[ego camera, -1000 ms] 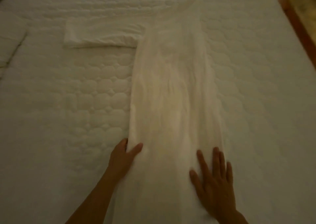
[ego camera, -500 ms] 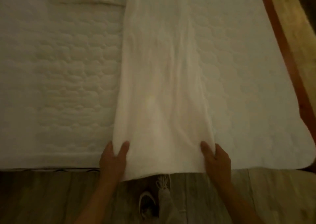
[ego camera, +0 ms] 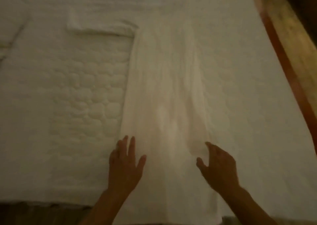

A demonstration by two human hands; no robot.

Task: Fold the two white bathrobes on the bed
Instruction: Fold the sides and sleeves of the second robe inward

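Fingers (ego camera: pixel 131 145) of left hand (ego camera: pixel 125 169) and right hand (ego camera: pixel 219 169) spread, gripping nothing; bathrobe (ego camera: pixel 164 87) lies lengthwise beneath, between them.

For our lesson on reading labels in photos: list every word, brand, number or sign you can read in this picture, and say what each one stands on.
None: no readable text shows here.
The bathrobe, the quilted bed and the wooden strip at the right bear no visible words, labels or numbers.
The picture is dim and blurred, so a small tag could go unseen.
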